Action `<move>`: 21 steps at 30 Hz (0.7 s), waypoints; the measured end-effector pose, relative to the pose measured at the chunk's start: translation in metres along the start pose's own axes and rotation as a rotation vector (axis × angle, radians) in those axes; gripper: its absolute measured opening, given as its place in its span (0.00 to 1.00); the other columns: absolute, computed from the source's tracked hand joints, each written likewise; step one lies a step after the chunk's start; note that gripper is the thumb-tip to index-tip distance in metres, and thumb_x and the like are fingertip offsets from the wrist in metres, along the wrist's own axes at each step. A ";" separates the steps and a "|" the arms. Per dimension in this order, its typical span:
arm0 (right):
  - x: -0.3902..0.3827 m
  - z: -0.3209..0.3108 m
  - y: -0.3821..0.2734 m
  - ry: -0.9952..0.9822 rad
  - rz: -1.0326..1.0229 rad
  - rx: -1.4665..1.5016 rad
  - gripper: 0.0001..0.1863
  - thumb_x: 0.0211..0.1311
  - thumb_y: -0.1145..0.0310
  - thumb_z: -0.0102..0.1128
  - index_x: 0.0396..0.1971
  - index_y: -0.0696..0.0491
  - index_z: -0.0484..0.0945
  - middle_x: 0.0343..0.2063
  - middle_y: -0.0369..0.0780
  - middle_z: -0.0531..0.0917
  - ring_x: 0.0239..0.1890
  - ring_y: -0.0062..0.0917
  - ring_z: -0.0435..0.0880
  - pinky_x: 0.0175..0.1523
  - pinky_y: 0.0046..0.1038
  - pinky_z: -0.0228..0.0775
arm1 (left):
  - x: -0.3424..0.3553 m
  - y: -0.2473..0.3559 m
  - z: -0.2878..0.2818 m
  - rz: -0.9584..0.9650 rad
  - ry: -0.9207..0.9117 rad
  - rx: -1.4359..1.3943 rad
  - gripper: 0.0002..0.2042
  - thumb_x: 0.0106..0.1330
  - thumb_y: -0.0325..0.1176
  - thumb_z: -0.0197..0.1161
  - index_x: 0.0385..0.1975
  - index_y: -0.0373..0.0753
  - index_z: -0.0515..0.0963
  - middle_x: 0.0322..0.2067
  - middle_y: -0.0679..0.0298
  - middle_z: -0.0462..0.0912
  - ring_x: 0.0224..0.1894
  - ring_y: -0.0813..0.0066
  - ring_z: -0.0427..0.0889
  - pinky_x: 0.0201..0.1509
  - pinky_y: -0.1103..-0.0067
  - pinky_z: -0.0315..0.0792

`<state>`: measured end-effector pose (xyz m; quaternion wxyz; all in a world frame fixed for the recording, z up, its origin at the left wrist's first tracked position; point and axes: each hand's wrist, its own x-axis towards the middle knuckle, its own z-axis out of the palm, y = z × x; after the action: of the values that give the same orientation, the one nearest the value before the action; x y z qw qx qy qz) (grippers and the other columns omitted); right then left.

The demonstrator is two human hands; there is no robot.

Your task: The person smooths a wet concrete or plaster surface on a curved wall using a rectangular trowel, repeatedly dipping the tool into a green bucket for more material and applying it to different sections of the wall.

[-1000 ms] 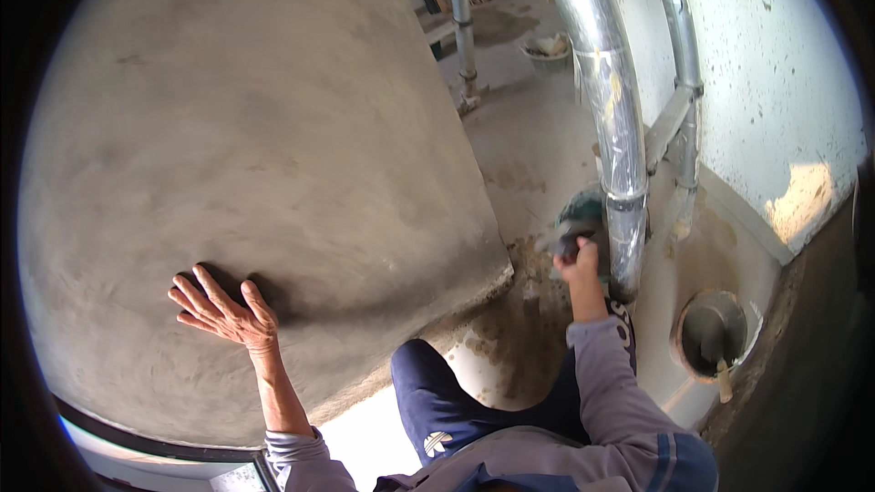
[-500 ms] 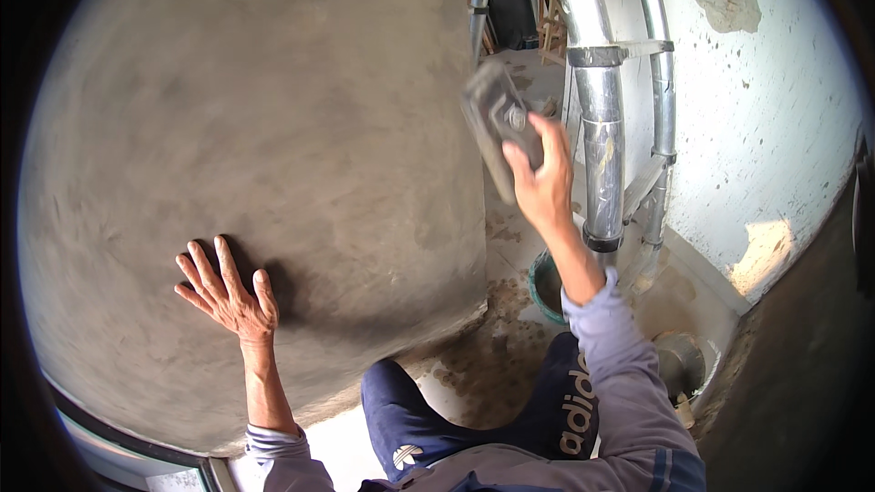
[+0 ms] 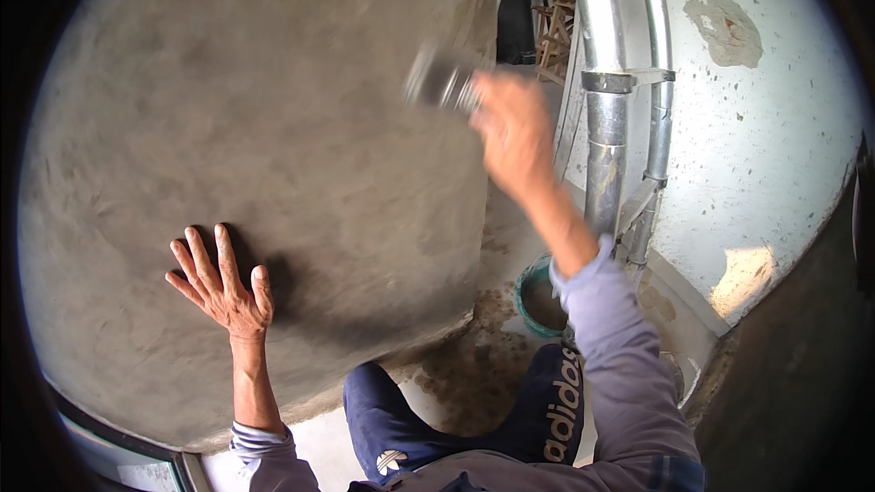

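1. Left hand (image 3: 232,296): palm-side on the grey plastered wall (image 3: 273,155), fingers spread wide and straight, thumb held apart, gripping nothing.
2. Right hand (image 3: 512,132): fingers curled around a dark grey tool (image 3: 439,80); hand and tool both blurred.
3. Tool sticks out to the left of the right fingers, in front of the plastered wall near its right edge. Touching or just off the surface: can't tell. Well above and right of the left fingertips.
4. Green bucket (image 3: 522,302): on the floor, below the right fingers, partly behind the right sleeve (image 3: 624,346).
5. Thick silver pole (image 3: 605,118) right of the right fingers, thinner pole (image 3: 658,109) just beyond it.
6. Pale speckled wall (image 3: 775,146) farther right of those fingers, patches bare.
7. Wooden pieces (image 3: 554,32) above the right fingers, in the background.
8. Dark blue trousers (image 3: 401,424) below both hands' fingers, knees apart.
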<state>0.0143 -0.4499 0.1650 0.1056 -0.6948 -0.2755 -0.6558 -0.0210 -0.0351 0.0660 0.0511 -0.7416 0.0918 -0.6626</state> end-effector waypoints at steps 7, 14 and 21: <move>-0.025 -0.018 -0.010 -0.022 0.224 0.021 0.20 0.58 0.76 0.67 0.52 0.56 0.82 0.48 0.44 0.84 0.53 0.39 0.81 0.56 0.40 0.69 | 0.005 0.001 -0.005 0.013 -0.009 -0.029 0.33 0.78 0.60 0.39 0.71 0.43 0.69 0.76 0.52 0.60 0.80 0.49 0.48 0.81 0.52 0.29; 0.065 0.000 0.057 0.157 0.049 -0.072 0.20 0.60 0.73 0.65 0.53 0.55 0.80 0.45 0.44 0.84 0.44 0.43 0.79 0.53 0.40 0.70 | -0.057 0.006 -0.035 0.146 -0.093 -0.351 0.32 0.78 0.55 0.43 0.72 0.38 0.67 0.76 0.47 0.56 0.80 0.42 0.44 0.80 0.46 0.31; -0.100 -0.007 -0.055 -0.255 0.133 0.086 0.20 0.56 0.77 0.69 0.51 0.53 0.86 0.47 0.43 0.86 0.50 0.36 0.82 0.58 0.35 0.75 | -0.224 0.087 -0.109 0.160 -1.219 -1.158 0.32 0.71 0.59 0.56 0.66 0.41 0.75 0.69 0.53 0.70 0.78 0.53 0.57 0.80 0.47 0.40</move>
<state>-0.0192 -0.4329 0.0573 0.1424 -0.7842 -0.2678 -0.5414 -0.1586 -0.0693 -0.1566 -0.2497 -0.8698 0.4253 0.0108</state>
